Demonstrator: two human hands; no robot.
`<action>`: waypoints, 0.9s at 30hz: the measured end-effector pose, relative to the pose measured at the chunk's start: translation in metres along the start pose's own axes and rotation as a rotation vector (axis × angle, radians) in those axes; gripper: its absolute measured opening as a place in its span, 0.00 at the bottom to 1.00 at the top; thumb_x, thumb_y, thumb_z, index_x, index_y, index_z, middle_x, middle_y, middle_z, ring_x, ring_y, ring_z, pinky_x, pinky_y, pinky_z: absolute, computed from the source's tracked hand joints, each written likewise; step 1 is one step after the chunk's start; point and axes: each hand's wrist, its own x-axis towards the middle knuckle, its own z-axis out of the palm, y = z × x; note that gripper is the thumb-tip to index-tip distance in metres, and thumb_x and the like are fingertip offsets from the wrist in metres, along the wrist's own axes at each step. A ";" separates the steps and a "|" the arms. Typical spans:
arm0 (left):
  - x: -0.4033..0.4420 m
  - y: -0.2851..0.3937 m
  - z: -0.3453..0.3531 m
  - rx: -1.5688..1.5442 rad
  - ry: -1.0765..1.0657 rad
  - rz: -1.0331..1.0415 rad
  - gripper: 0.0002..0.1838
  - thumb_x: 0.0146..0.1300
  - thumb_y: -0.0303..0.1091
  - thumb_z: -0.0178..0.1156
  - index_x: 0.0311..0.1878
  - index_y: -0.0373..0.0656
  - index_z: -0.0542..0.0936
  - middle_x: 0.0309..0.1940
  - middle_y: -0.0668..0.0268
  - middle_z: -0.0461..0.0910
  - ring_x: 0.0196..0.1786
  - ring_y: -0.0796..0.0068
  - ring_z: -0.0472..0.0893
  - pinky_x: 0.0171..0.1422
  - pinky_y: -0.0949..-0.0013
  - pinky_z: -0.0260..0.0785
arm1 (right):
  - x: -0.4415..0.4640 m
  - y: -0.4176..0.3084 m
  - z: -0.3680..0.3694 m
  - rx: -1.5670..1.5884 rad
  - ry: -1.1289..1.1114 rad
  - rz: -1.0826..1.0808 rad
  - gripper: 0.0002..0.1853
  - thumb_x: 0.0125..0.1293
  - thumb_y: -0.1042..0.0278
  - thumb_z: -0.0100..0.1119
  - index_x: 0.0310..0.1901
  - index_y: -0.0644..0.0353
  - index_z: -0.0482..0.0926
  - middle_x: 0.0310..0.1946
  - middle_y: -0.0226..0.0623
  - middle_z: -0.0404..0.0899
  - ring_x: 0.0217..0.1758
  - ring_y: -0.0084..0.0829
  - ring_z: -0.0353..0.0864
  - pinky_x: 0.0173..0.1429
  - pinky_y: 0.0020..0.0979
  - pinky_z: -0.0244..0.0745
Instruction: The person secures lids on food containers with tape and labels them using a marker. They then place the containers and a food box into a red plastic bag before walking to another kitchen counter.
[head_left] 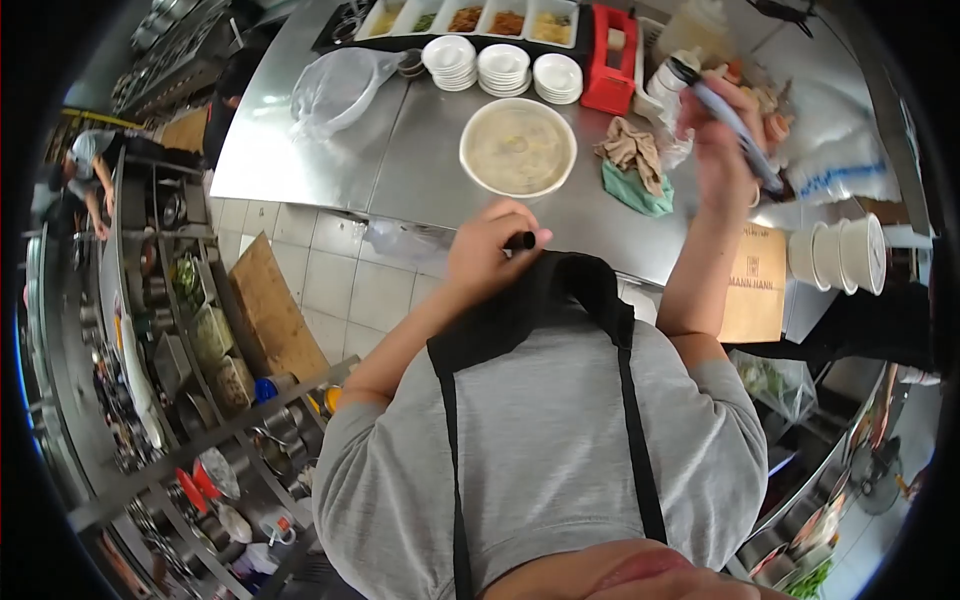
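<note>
My right hand (722,130) is raised at the right of the counter, closed around a grey-blue marker (735,125) with a dark tip. Near my chest, my left hand (490,245) is curled around a small black marker cap (521,241). Just beyond the left hand, a round white takeaway bowl (464,150) sits under a translucent lid, with pale contents showing through. A brown cloth (632,150) and a green cloth (640,192) lie crumpled between the bowl and my right forearm.
Stacked small white dishes (503,68), a red tape dispenser (608,60) and a tray of toppings (465,18) line the counter's back. A plastic-covered basin (340,90) stands left. White tubs (840,255) and a brown paper bag (755,280) are right. Another person (92,160) works far left.
</note>
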 end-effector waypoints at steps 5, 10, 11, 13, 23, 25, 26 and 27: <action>-0.012 -0.028 0.003 0.515 0.228 0.100 0.15 0.53 0.33 0.62 0.20 0.35 0.68 0.57 0.52 0.67 0.62 0.53 0.64 0.62 0.56 0.60 | -0.013 0.075 0.046 -0.135 -0.252 0.463 0.12 0.60 0.71 0.57 0.44 0.66 0.75 0.31 0.33 0.79 0.32 0.18 0.75 0.37 0.19 0.69; -0.011 -0.030 0.004 0.571 0.216 0.096 0.14 0.52 0.33 0.62 0.21 0.35 0.69 0.58 0.51 0.64 0.64 0.54 0.62 0.65 0.54 0.57 | -0.027 0.114 0.066 -0.217 -0.375 0.529 0.07 0.58 0.68 0.58 0.35 0.62 0.76 0.24 0.27 0.75 0.26 0.16 0.71 0.32 0.20 0.67; -0.011 -0.031 0.004 0.568 0.216 0.092 0.14 0.52 0.33 0.62 0.21 0.35 0.69 0.58 0.51 0.65 0.64 0.54 0.62 0.65 0.54 0.57 | -0.028 0.116 0.068 -0.255 -0.412 0.513 0.07 0.58 0.67 0.58 0.34 0.62 0.76 0.23 0.26 0.75 0.25 0.15 0.70 0.31 0.20 0.66; -0.011 -0.032 0.005 0.565 0.217 0.087 0.14 0.51 0.33 0.62 0.21 0.35 0.69 0.58 0.52 0.65 0.64 0.54 0.62 0.65 0.53 0.57 | -0.031 0.116 0.069 -0.344 -0.509 0.480 0.07 0.58 0.68 0.57 0.34 0.63 0.76 0.23 0.26 0.74 0.26 0.15 0.69 0.31 0.20 0.65; -0.010 -0.032 0.009 0.556 0.253 0.107 0.14 0.49 0.33 0.63 0.20 0.35 0.69 0.57 0.52 0.65 0.62 0.52 0.65 0.63 0.53 0.60 | -0.029 0.119 0.060 -0.463 -0.543 0.404 0.09 0.56 0.66 0.56 0.32 0.64 0.75 0.21 0.32 0.75 0.25 0.19 0.70 0.31 0.25 0.68; -0.011 -0.033 0.010 0.560 0.255 0.121 0.15 0.49 0.33 0.63 0.20 0.35 0.69 0.57 0.52 0.66 0.61 0.52 0.65 0.63 0.53 0.60 | -0.032 0.125 0.059 -0.368 -0.398 0.410 0.08 0.55 0.67 0.55 0.31 0.64 0.76 0.20 0.33 0.75 0.24 0.20 0.72 0.30 0.27 0.68; -0.011 -0.035 0.010 0.558 0.251 0.105 0.13 0.49 0.33 0.63 0.21 0.34 0.71 0.56 0.51 0.66 0.61 0.52 0.65 0.63 0.55 0.59 | -0.034 0.127 0.059 -0.379 -0.381 0.397 0.08 0.55 0.67 0.55 0.31 0.64 0.76 0.20 0.33 0.75 0.24 0.20 0.72 0.30 0.27 0.68; -0.007 -0.037 0.012 0.551 0.248 0.104 0.12 0.49 0.33 0.62 0.21 0.33 0.73 0.56 0.50 0.67 0.61 0.52 0.64 0.64 0.56 0.58 | -0.036 0.130 0.060 -0.435 -0.395 0.372 0.09 0.54 0.65 0.56 0.31 0.63 0.76 0.20 0.36 0.75 0.23 0.23 0.73 0.30 0.29 0.69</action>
